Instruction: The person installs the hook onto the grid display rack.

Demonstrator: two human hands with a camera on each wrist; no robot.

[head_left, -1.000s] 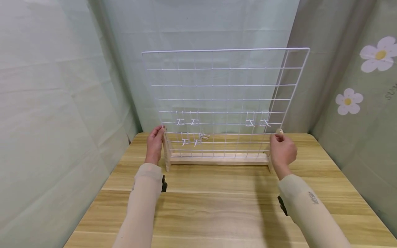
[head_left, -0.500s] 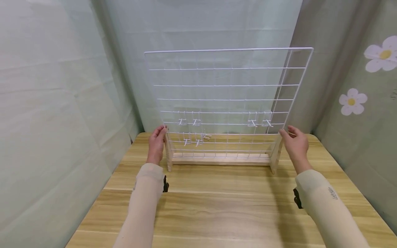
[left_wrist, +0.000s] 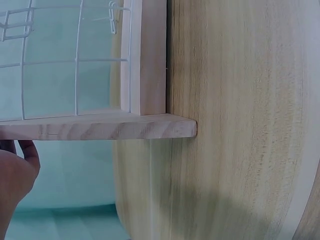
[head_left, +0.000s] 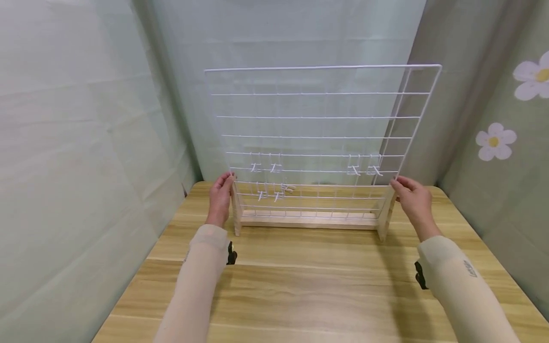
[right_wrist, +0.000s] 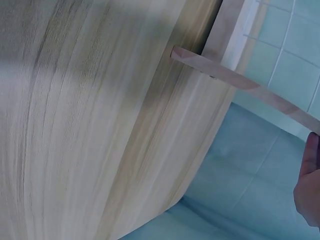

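A white wire grid panel (head_left: 326,117) stands in a wooden stand with a left leg (head_left: 237,209), a right leg (head_left: 386,216) and a low crossbar (head_left: 306,220). My left hand (head_left: 220,197) holds the top end of the left leg, its fingers at the outer face in the left wrist view. At the right leg's top, my right hand (head_left: 413,202) pinches the wood beside the panel's edge wire. White hooks hang on the grid: an upper left pair (head_left: 274,167), an upper right pair (head_left: 374,170) and a lower left pair (head_left: 278,195).
More white hooks (head_left: 288,188) show through the grid on the wood-grain table (head_left: 300,286) behind it. Pale green cloth (head_left: 86,143) hangs at the left and back. A flower-printed curtain (head_left: 496,141) borders the right side.
My right hand moved off the right leg to the right, fingers apart, then came back onto its top. The left hand stayed on its leg. The whole scene shifted slightly right in view.
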